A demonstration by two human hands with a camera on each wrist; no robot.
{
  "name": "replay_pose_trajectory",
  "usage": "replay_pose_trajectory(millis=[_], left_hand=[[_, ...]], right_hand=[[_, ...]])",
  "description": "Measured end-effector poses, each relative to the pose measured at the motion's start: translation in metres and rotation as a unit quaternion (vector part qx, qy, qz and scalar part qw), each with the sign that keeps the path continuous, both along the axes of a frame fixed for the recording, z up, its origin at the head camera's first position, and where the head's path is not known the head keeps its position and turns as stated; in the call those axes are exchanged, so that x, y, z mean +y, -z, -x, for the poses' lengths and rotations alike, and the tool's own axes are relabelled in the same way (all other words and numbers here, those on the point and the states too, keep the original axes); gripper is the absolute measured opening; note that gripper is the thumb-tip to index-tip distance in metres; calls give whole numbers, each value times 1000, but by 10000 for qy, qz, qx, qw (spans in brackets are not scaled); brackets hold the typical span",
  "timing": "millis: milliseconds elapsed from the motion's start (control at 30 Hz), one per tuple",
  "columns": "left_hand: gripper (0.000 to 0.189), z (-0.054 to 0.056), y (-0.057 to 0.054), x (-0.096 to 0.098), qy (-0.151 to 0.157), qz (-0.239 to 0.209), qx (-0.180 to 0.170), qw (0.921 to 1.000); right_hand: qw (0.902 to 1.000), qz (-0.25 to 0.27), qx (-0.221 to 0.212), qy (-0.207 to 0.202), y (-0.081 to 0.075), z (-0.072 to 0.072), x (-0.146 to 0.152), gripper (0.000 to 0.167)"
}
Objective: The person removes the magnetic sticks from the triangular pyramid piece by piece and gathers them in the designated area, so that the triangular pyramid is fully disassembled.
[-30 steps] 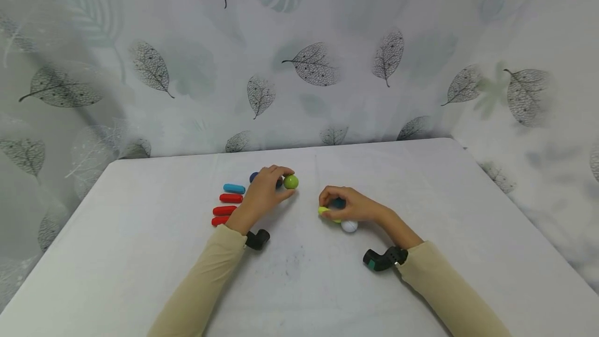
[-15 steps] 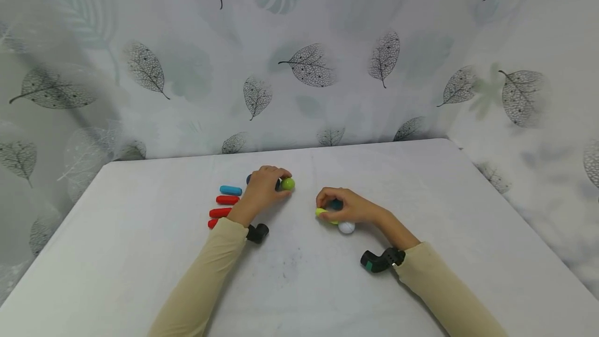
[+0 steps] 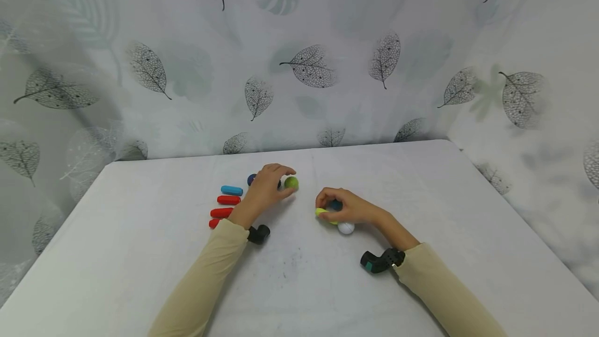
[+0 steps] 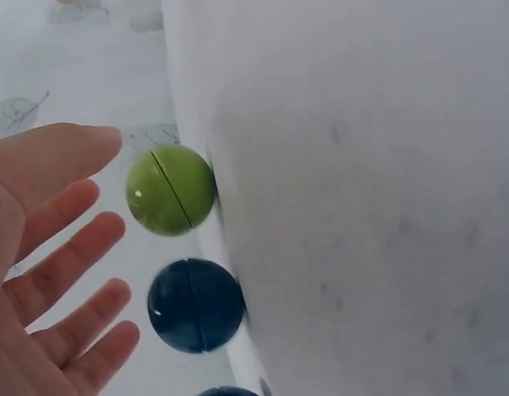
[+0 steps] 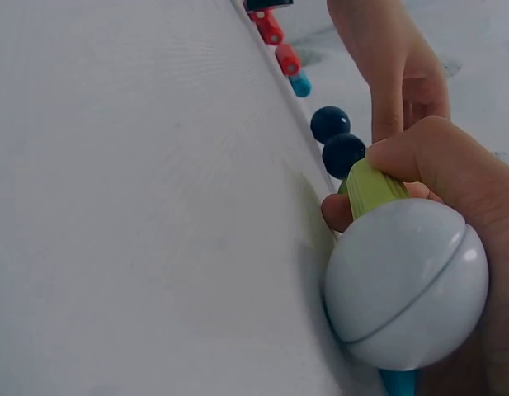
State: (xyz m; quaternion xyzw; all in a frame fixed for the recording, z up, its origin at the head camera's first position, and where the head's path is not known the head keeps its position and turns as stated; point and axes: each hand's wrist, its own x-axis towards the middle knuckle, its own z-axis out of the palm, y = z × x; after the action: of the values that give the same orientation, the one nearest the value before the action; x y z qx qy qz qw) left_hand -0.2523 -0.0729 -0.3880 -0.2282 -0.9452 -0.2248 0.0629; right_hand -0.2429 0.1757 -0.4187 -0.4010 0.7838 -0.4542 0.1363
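Observation:
My left hand (image 3: 267, 187) is spread beside a glossy green ball (image 4: 172, 190) with a seam; in the left wrist view a small gap parts thumb and ball. A dark blue ball (image 4: 196, 305) sits next to the green one, and another (image 3: 251, 179) shows behind the hand. With thumb and fingers, my right hand (image 3: 348, 205) pinches a ribbed yellow-green stick-shaped piece (image 5: 374, 190). Close against it in the right wrist view is a white seamed ball (image 5: 407, 285). Something blue (image 3: 335, 204) lies partly hidden under the right hand.
Left of the left hand, a light blue rounded stick (image 3: 231, 190) and several red ones (image 3: 229, 200) lie in a column, the lowest partly behind the wrist. The white-covered table (image 3: 140, 254) meets a leaf-patterned cloth (image 3: 196, 118) at the back.
The left thumb and fingers have spread away from the green ball they were touching. My right hand keeps its pinch in nearly the same place. The head view shifts slightly.

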Motion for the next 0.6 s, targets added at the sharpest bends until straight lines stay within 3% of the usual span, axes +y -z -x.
replay_pose_trajectory(millis=[300,600], left_hand=[[26,-14,-5,14,495,-455,352,9971],[24,-20,0,22,865,-318,186,9956]], right_hand=[[9992,-218,324,-108,1,1,1,19],[9992,-111,362,107,3,-2,2,23]])
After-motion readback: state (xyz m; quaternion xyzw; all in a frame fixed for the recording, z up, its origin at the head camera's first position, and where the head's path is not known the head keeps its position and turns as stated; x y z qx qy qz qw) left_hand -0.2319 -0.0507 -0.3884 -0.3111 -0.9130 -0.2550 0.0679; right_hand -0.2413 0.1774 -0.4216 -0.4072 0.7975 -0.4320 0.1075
